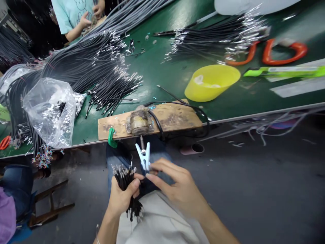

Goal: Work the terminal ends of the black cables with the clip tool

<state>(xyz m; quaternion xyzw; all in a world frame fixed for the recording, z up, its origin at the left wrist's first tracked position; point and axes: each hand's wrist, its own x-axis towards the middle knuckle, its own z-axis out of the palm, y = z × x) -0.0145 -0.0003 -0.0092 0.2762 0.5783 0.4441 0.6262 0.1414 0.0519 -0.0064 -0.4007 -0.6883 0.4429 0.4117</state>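
My left hand [125, 195] is closed around a bundle of short black cables [125, 178] with silvery tips, held upright over my lap. Just right of it, my right hand [175, 179] has thumb and index finger brought together in a pinch at the lower end of a light blue clothespin [144, 157]. Whatever lies between those fingertips is too small to make out. The clothespin sits at the metal shaft [142, 142] of a small, worn motor [139, 122], which is mounted on a wooden board [175, 117] at the table's front edge.
A green clamp [111, 138] grips the board. Cable piles [111, 88], a plastic bag [50, 112], a yellow cup-like container [213, 83], orange-handled scissors [284, 52] and another black cable bundle [213, 37] lie on the green table [165, 73]. A co-worker [76, 17] is across it.
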